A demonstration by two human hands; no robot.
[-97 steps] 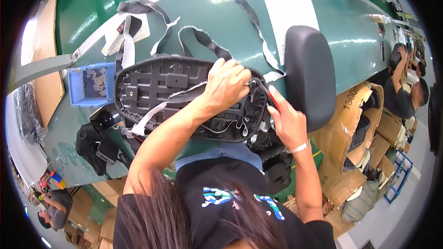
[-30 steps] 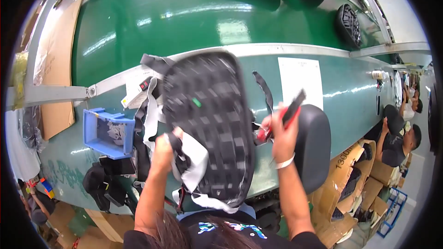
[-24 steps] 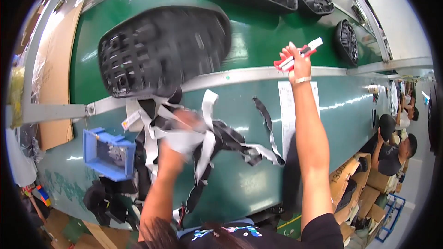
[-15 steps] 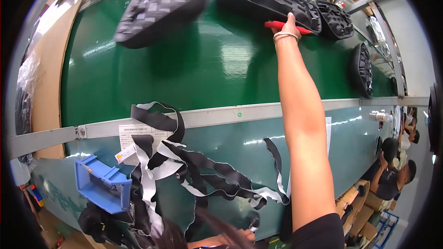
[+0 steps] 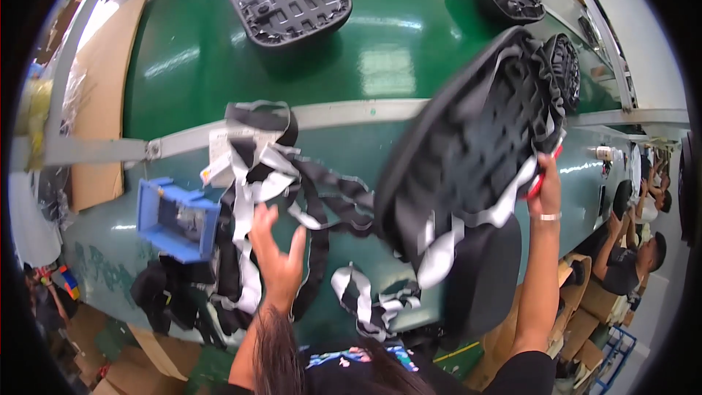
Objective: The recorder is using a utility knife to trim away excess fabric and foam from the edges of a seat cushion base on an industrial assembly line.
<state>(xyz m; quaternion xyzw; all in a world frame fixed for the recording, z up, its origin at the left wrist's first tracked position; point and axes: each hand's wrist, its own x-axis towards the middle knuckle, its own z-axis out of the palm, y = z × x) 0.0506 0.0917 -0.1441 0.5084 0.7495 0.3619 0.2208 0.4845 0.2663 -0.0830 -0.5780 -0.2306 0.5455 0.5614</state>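
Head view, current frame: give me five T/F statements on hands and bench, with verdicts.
1. The right hand holds a tilted black panel. True.
2. The left hand grips the blue bin. False: the left hand is empty, apart from the blue bin.
3. A red tool is in the right hand. True.
4. The blue bin sits right of the loose straps. False: it is left of the loose straps.
5. Another panel is on the green surface. True.
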